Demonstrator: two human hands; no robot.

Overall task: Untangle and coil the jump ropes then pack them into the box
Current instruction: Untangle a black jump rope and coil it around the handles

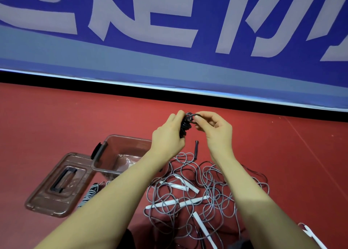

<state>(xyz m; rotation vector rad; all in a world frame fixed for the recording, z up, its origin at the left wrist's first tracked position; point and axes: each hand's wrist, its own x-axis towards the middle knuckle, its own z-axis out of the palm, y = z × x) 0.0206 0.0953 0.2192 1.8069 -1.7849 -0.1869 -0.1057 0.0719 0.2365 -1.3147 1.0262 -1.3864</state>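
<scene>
Both hands were raised beyond the clear plastic box [120,152]. The left hand [168,135] gripped a coiled black jump rope [185,127] in curled fingers, while the right hand [216,131] pinched a loop at the top of that coil. Right of the box lay a tangled pile of grey jump ropes [203,190] with white handles. The box lid [56,184] rested left of the box, and a coiled grey rope [89,193] lay near the lid.

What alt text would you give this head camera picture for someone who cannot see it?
Two bare hands, left hand and right hand, hold up a coiled black jump rope over a red floor. Below lie a tangle of grey ropes with white handles, an open clear box, its lid and one coiled grey rope.
</scene>
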